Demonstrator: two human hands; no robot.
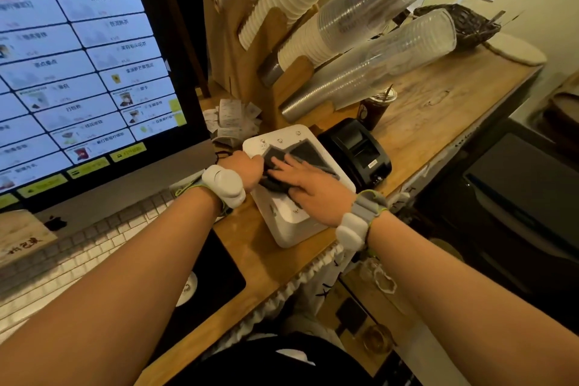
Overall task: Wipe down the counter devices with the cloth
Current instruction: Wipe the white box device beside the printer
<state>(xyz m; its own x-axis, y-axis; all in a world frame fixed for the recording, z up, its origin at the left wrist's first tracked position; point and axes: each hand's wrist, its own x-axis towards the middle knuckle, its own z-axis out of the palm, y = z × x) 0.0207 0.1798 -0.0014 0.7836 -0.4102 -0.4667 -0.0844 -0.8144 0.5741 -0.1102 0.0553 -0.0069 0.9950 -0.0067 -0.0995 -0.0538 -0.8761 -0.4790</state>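
Dark grey cloth (308,152), pale along its hem, bunched at the left and spread flat on top of a white device (291,229). Left grip (242,171) clenched round the bunched edge. Right grip (308,189) released, fingers straight, pressing the cloth down. Just beside the device, a black printer (357,150) on the wooden counter (438,110).

Café counter: order touchscreen (78,72), stacked takeaway cups (360,25), black receipt printer (357,150), iced drink (376,106).
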